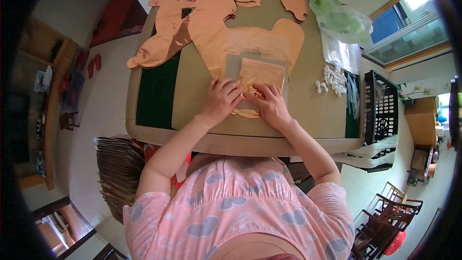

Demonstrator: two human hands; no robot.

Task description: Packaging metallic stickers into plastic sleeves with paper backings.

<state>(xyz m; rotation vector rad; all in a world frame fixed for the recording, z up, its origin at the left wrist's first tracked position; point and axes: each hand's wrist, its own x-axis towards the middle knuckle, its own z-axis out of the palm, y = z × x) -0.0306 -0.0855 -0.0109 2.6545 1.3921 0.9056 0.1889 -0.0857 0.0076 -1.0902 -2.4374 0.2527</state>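
Note:
On the table in front of me lies a folded rose-gold foil balloon [263, 71], flat and roughly square, with crumpled foil at its near edge. My left hand [223, 98] presses curled fingers onto the crumpled part from the left. From the right, my right hand [271, 103] pinches the same foil, its fingertips close to the left ones. Beneath the folded balloon is a clear plastic bag [255, 38] with small print, partly over another flat balloon. More flat foil balloons [208, 12] lie spread and stacked beyond it.
Small white pieces [333, 80] are heaped at the right, beside thin clear straws [352, 97]. Clear bags [340, 54] and a green-printed plastic bag [339, 14] lie behind them. A black plastic crate [369, 108] stands at the table's right edge. Stacked brown cardboard [118, 168] is below left.

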